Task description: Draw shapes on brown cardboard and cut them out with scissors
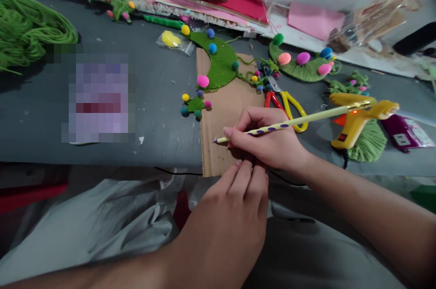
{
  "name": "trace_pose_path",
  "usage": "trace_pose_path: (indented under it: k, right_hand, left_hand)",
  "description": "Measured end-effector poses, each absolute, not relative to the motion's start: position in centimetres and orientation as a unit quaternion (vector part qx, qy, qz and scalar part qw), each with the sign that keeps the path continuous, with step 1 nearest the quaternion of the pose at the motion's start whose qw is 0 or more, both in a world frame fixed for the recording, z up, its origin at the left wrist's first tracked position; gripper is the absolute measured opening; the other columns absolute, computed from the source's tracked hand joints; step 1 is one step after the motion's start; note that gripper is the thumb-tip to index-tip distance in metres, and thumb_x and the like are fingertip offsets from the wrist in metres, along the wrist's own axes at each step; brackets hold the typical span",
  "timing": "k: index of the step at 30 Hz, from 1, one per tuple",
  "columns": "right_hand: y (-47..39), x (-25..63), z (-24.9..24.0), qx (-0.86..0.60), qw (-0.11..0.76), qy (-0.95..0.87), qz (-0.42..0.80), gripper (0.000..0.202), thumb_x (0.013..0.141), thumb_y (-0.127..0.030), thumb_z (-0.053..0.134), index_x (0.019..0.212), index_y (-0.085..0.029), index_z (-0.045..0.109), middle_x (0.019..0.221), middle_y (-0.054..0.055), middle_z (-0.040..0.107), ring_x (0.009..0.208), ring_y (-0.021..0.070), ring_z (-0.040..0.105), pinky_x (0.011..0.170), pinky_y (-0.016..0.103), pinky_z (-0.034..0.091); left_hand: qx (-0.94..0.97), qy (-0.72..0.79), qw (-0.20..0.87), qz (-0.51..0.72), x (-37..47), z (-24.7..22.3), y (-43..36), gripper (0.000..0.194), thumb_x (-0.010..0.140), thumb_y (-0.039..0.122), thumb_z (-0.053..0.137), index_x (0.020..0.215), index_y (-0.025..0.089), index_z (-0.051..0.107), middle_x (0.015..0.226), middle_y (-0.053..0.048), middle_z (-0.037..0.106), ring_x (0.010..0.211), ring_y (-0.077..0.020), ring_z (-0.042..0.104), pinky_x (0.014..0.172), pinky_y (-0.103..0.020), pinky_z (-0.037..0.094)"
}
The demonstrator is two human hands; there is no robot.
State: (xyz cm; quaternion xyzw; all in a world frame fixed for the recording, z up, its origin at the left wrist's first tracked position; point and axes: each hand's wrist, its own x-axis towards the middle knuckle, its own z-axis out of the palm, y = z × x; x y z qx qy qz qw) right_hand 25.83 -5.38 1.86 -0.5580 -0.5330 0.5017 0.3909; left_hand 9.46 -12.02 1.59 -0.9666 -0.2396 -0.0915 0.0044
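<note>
Head: grips polka-dot pencil (299, 120) in right hand (269, 139), tip at cardboard (235, 103) under fingers. Rests left hand (235, 207) just nearer, fingers outstretched; cannot tell if pinching. Could jog tip through cardboard slipping under weak hold, or bump green yarn crescent (223, 64) beyond fingers.

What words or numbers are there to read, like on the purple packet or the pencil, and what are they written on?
No text here can be read for sure.
Purple packet: pale marks, too small and blurred to read.
Pencil: dark spots, no letters I can make out.
Yellow glue gun: no readable words.
Pixelated patch at left: anything written there is hidden.
</note>
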Motion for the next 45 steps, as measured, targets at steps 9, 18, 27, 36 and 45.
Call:
trace_pose_path:
  k: [9, 18, 27, 36, 45]
  right_hand:
    - [-5.28, 25.81, 1.86, -0.555, 0.392, -0.537, 0.5, 0.035, 0.076, -0.039, 0.088, 0.07, -0.019, 0.059, 0.065, 0.003, 0.073, 0.052, 0.0153, 0.067, 0.044, 0.023, 0.051]
    - [-5.35, 25.88, 1.86, -0.549, 0.395, -0.536, 0.505, 0.037, 0.076, -0.041, 0.088, 0.07, -0.019, 0.058, 0.065, 0.002, 0.073, 0.053, 0.0154, 0.067, 0.044, 0.023, 0.051]
    - [-4.83, 25.85, 2.23, -0.567, 0.449, -0.522, 0.452, 0.036, 0.083, -0.054, 0.079, 0.081, -0.02, 0.066, 0.077, 0.004, 0.077, 0.066, 0.0159, 0.072, 0.057, 0.025, 0.059]
    - [-5.03, 25.61, 1.73, -0.554, 0.429, -0.524, 0.485, 0.039, 0.077, -0.046, 0.086, 0.072, -0.02, 0.057, 0.067, 0.002, 0.073, 0.053, 0.0142, 0.066, 0.044, 0.022, 0.051]
    - [-4.91, 25.57, 1.55, -0.566, 0.425, -0.519, 0.48, 0.036, 0.077, -0.041, 0.087, 0.07, -0.019, 0.059, 0.065, 0.003, 0.072, 0.053, 0.0144, 0.066, 0.042, 0.021, 0.049]
  left_hand:
    - [-0.965, -0.244, 0.008, -0.091, 9.49, 1.5, -12.13, 0.048, 0.103, 0.024, 0.042, 0.146, 0.004, 0.055, 0.148, -0.018, 0.056, 0.137, -0.0306, 0.054, 0.117, -0.043, 0.041]
    - [-0.966, -0.242, 0.008, -0.091, 9.5, 1.7, -12.1, 0.048, 0.103, 0.022, 0.042, 0.145, 0.004, 0.056, 0.148, -0.018, 0.058, 0.136, -0.0303, 0.056, 0.115, -0.043, 0.044]
    - [-0.964, -0.25, 0.018, -0.092, 9.75, 1.56, -12.19, 0.048, 0.102, 0.019, 0.043, 0.145, 0.005, 0.057, 0.152, -0.017, 0.055, 0.139, -0.0289, 0.054, 0.114, -0.04, 0.047]
    - [-0.963, -0.254, 0.008, -0.093, 9.87, 1.87, -12.19, 0.047, 0.1, 0.022, 0.048, 0.143, 0.005, 0.059, 0.148, -0.018, 0.058, 0.137, -0.0311, 0.056, 0.113, -0.041, 0.048]
    - [-0.964, -0.251, 0.005, -0.092, 9.84, 1.73, -12.18, 0.048, 0.099, 0.022, 0.049, 0.143, 0.004, 0.059, 0.148, -0.019, 0.058, 0.137, -0.0319, 0.055, 0.114, -0.042, 0.048]
